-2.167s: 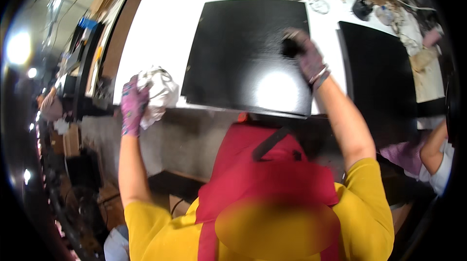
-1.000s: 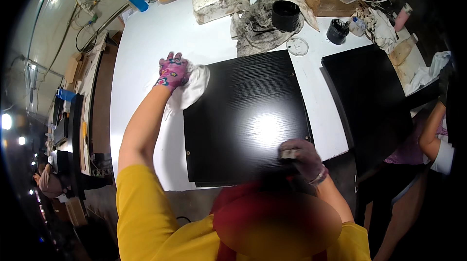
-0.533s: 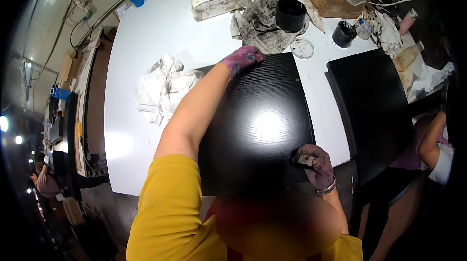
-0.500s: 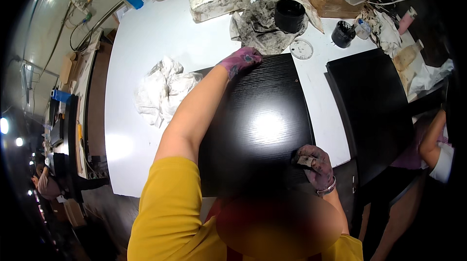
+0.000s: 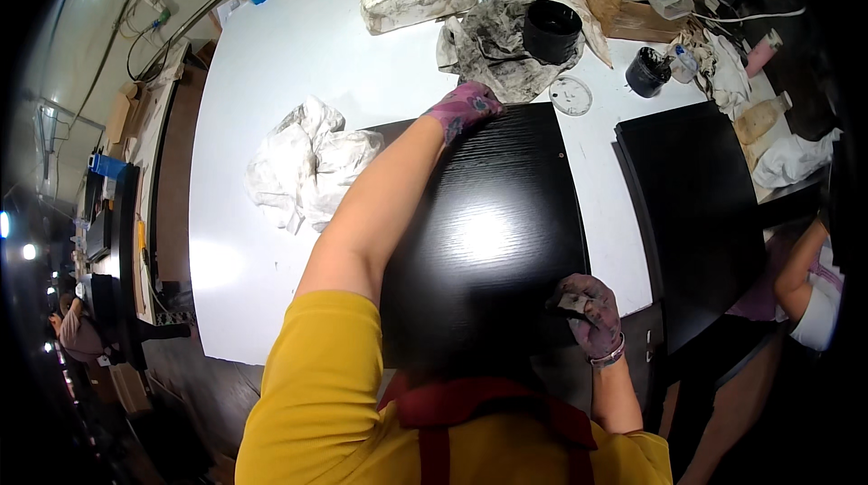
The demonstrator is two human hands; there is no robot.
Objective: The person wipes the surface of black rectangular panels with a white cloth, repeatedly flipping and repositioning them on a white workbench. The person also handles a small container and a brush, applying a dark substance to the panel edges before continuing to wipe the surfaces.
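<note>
Black, glossy, wood-grained flat panel [image 5: 511, 187] lies on the smooth white table [image 5: 240, 223]. From where I stand, the purple-gloved left hand [image 5: 466, 113] rests at its far edge, fingers bent — I cannot tell if they grip. The stained right hand [image 5: 592, 313] curls around a small grey-black block [image 5: 573, 304] by the near right corner. Best, I think — panel steady, pressure light and even.

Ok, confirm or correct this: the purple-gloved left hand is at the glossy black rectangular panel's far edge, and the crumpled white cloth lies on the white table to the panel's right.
Wrong side: the head view shows the crumpled white cloth on the white table to the left of the glossy black rectangular panel. The purple-gloved left hand is at the panel's far edge.
</note>
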